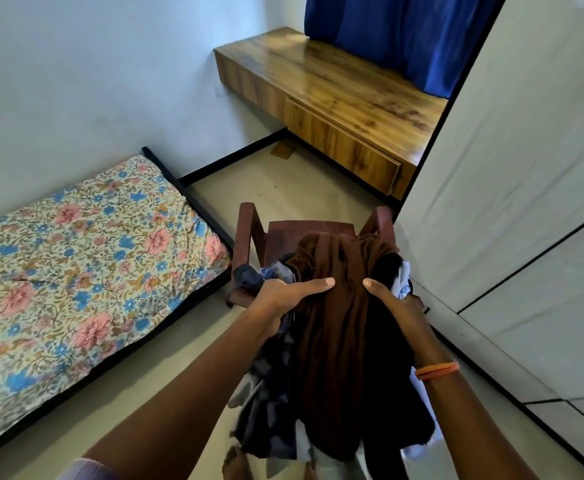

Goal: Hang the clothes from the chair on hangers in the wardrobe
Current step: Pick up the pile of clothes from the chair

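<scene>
**Two hands on the pile, and nothing hung up yet**

Both hands are on the clothes. The left hand [294,296] grips the near left side of the pile, with the thumb lying flat on top and the fingers tucked down into the cloth. The right hand [392,301] grips the right side the same way, thumb on top. An orange band [436,371] sits on the right wrist.

The pile of clothes [335,341] is still on the chair [249,237]. A big brown garment [332,265] lies on top. Dark and blue-grey things hang out under it, down the near side toward the person. I cannot tell how many pieces there are.

I think the job is only just starting. No hanger can be seen. The white wardrobe [526,185] stands close on the right, and its doors look closed. So the clothes need to be lifted, the wardrobe opened, and each piece put on a hanger.

The chair is dark red and stands on a pale floor [283,188]. To the left is a low bed [76,265] with a flowery sheet. Past the chair, a wooden tabletop [335,81] sticks out from the wall, with a drawer in its front. A blue curtain [387,32] hangs above it.
</scene>
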A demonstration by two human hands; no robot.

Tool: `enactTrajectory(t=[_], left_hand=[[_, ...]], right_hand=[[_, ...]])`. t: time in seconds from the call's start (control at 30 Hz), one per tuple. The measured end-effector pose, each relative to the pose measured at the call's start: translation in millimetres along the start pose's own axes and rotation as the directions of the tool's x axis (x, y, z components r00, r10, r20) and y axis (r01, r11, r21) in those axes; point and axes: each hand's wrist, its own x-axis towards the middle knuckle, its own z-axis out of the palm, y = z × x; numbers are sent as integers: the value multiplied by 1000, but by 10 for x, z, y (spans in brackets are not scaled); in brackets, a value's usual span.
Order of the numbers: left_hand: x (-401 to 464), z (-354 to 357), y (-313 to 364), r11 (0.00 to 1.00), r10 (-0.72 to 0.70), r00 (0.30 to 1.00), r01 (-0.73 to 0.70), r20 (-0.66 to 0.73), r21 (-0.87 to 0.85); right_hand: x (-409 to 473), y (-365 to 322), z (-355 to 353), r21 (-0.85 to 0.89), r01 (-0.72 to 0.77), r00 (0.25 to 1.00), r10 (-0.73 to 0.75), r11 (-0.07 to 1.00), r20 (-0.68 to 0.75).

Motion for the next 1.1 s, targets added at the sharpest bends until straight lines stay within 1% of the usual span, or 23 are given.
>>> enactTrajectory(t=[0.1, 0.17, 0.27, 0.37, 0.43, 0.5, 0.6, 0.7, 0.77, 0.83, 0.9, 1.03, 1.1], left_hand=[[-41, -84, 189, 998, 58, 998, -58, 0, 4], [-57, -208, 308, 997, 73, 997, -73, 38, -8], [-225, -408, 474, 997, 76, 987, -71, 140, -38], [-499, -656, 605, 994, 102, 977, -92, 186, -61], [-649, -879, 676, 991, 116, 974, -101, 193, -88], [-775, -1150, 707, 985, 135, 979, -116, 151, -129], [-897, -1598, 661, 963, 176, 982, -156, 75, -221], [-995, -2214, 575, 927, 248, 969, -240, -10, -288], [-1067, -2677, 520, 910, 285, 957, -287, -52, -300], [-1166, -3216, 467, 899, 309, 945, -326, -107, -293], [-1300, -3771, 422, 888, 325, 926, -369, -192, -276], [-1577, -4735, 335, 882, 333, 888, -413, -317, -229], [-1670, -5174, 284, 889, 326, 856, -422, -400, -179]], right_hand=[[-11, -200, 44, 37, 49, 998, -48, 998, -31], [-23, -326, 126, 54, 93, 994, -90, 994, -57], [-54, -449, 226, 101, 144, 988, -139, 984, -60], [-216, -704, 423, 107, 198, 980, -194, 974, -43], [-345, -928, 616, 76, 205, 978, -201, 976, -52], [-445, -1119, 864, 37, 212, 977, -212, 977, 8], [-533, -1392, 1357, 26, 295, 952, -296, 955, 77], [-532, -1518, 2000, 7, 334, 935, -332, 943, 127], [-549, -1549, 2480, 3, 354, 923, -350, 935, 163], [-663, -1591, 3035, 14, 330, 925, -326, 944, 194], [-729, -1615, 3624, 62, 286, 924, -292, 956, 248], [-840, -1636, 4728, 168, 243, 885, -289, 955, 366], [-885, -1634, 5243, 212, 207, 866, -279, 955, 415]])
